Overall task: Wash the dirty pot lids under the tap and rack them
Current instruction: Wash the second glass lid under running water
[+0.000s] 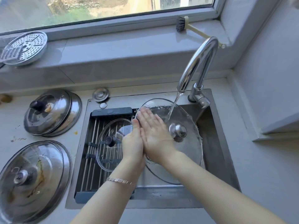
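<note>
**Large glass lid held under running tap**

A large glass lid (184,159) is held tilted inside the sink (216,146), in its right half, with the metal knob (178,130) facing up. Water (172,109) from the tap (200,62) is seen landing on the lid's upper part, just above the knob. The lid's left rim is gripped by the left hand (132,141), thumb laid along the top face; the fingers beneath are hidden. The right hand (153,135) is pressed flat on the glass with straight fingers, left of the knob. The two hands are touching side by side.

The left half of the sink is covered by a rack (92,143), on which a small glass lid (106,154) with a dark knob is laid. Its right edge is overlapped by the left hand. A narrow gap is left between the large lid's right rim and the sink wall; the tap base stands close behind the lid's far rim.

On the counter (246,175) left of the sink, stacked steel lids (53,113) and a stained lid (32,173) are set near the sink's edge. Right of the sink, bare counter is shown. On the windowsill (113,50), a steamer plate (27,46) and a brush (182,24) are kept well apart.
</note>
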Demonstrator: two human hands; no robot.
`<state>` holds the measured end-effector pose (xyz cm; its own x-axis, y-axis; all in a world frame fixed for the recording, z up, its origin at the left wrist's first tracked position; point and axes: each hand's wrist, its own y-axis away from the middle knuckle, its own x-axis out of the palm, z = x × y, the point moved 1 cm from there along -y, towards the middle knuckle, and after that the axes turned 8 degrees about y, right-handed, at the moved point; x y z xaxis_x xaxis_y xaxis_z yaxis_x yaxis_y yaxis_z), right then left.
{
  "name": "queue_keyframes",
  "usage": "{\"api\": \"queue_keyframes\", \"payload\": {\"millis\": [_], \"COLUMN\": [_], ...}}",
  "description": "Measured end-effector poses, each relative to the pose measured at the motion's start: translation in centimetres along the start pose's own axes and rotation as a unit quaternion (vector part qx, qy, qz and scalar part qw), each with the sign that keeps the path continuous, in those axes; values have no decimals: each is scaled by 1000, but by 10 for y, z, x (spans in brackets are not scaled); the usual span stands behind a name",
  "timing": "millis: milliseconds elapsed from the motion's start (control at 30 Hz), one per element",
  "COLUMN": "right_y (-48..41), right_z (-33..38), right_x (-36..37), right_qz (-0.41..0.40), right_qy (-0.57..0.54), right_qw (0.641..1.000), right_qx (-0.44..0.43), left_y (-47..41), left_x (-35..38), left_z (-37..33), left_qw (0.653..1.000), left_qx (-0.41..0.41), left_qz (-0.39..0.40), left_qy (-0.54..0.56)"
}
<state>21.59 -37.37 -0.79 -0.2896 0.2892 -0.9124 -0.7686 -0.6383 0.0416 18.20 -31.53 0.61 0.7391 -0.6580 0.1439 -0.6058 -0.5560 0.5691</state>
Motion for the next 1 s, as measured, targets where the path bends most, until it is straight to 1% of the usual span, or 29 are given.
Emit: {"api": "queue_keyframes", "payload": {"millis": [33, 100, 200, 267, 333, 433, 500, 533, 600, 667, 733, 800, 867, 900, 933, 1000], "right_y": [3, 13, 47, 61, 51, 7, -17, -22, -18, 2, 27, 53, 74, 80, 83, 78], "right_z": [3, -2, -15, -22, -24, -23, -22, -21, -15, -9, -10, -24, -48, -60, -72, -90], "right_x": [1, 4, 17, 22, 16, -3, -11, -12, -8, 3, 17, 30, 36, 35, 32, 21], "right_qz": [-35, -77, -81, -74, -66, -35, -6, 8, 8, -29, -47, -35, -23, -34, -56, -114], "right_qy": [12, 13, 14, 18, 12, -17, -5, 13, 31, 28, 16, 18, 13, -2, -23, -77], "right_qw": [999, 996, 986, 985, 991, 999, 1000, 1000, 999, 996, 989, 980, 975, 976, 981, 987], "right_qx": [-10, -46, -142, -156, -118, -7, 20, 12, -31, -85, -142, -195, -221, -213, -184, -82], "left_y": [-1, -2, -7, -9, -7, 4, 11, 13, 11, 4, -3, -10, -15, -17, -18, -17], "left_x": [1, 0, -3, -5, -4, 2, 5, 5, 1, -4, -9, -15, -22, -25, -27, -29], "left_z": [1, 3, 2, 0, 2, 11, 16, 17, 17, 13, 7, 0, -8, -12, -16, -22], "left_qw": [1000, 998, 994, 993, 996, 998, 998, 998, 998, 998, 995, 993, 994, 994, 995, 996], "left_qx": [-9, -25, -55, -50, -31, -29, -34, -34, -25, -18, -27, -34, -22, -13, -6, 0], "left_qz": [2, 11, 17, 18, 11, 11, 15, 15, -1, -22, -18, -3, 0, -3, -7, -8], "left_qy": [20, 62, 95, 103, 81, 51, 50, 53, 53, 61, 92, 110, 108, 105, 103, 92]}}
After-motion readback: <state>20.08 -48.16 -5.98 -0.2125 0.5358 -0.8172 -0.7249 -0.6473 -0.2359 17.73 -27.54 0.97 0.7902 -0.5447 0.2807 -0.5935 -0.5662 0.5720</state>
